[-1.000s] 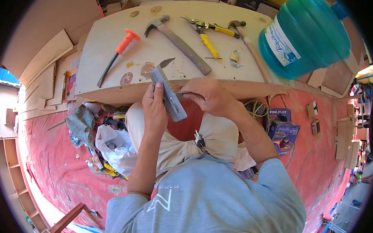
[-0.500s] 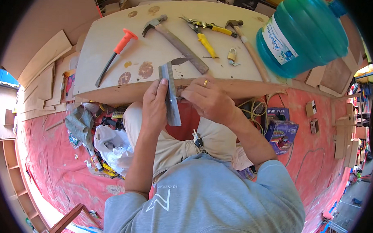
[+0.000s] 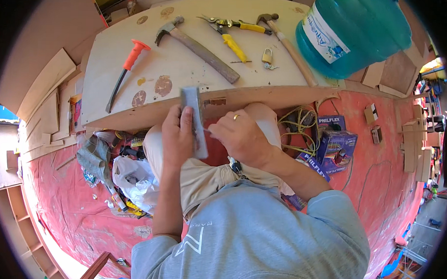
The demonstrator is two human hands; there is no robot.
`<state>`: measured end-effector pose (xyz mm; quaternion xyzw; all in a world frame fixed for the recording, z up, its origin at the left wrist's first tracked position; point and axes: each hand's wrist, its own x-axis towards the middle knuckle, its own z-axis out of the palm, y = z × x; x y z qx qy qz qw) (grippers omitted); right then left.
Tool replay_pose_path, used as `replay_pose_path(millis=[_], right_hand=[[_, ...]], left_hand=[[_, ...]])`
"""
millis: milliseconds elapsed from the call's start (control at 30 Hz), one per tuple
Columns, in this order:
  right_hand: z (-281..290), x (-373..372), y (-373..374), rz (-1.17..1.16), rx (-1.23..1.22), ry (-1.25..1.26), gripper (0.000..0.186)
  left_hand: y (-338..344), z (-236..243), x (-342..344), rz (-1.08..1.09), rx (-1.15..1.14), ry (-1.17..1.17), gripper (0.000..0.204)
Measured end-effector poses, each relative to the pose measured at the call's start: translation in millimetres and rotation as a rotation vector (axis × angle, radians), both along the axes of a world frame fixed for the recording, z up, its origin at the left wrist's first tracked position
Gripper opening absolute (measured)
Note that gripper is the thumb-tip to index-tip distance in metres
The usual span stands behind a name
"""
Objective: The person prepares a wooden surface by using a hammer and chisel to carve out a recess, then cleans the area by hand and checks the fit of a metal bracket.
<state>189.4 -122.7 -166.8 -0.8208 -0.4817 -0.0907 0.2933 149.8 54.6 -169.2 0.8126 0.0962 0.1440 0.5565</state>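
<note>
My left hand (image 3: 177, 138) is closed around a flat grey metal bar (image 3: 197, 126), with the thumb lying along its face. The bar stands nearly upright in front of the bench edge, a little blurred. Beside its right side, my right hand (image 3: 240, 139) has its fingers pinched together, with a ring on one finger. A small thin thing seems to poke from the fingertips toward the bar, too small to name. Whether it touches the bar I cannot tell.
On the wooden bench (image 3: 107, 81) lie an orange-handled chisel (image 3: 132, 62), a claw hammer (image 3: 202, 52), yellow-handled snips (image 3: 232, 41), a padlock (image 3: 267, 57) and another hammer (image 3: 290, 48). A teal water jug (image 3: 365, 31) stands at right. Boxes (image 3: 336, 148) and a white bag (image 3: 136, 176) lie below.
The bar and both hands have moved slightly down and left, partly with the whole view. The bar is turned more face-on to me. My right hand sits lower against its side.
</note>
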Motion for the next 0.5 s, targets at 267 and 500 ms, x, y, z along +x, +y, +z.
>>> replay_pose_path(millis=[267, 500], right_hand=[[-61.2, -34.2, -12.6, -0.056, 0.265, 0.819, 0.023], [-87.2, -45.1, -43.8, -0.132, 0.160, 1.118, 0.029]], left_hand=[[49.0, -66.4, -29.4, 0.152, 0.063, 0.178, 0.024], [36.2, -50.1, -29.1, 0.140, -0.598, 0.120, 0.023]])
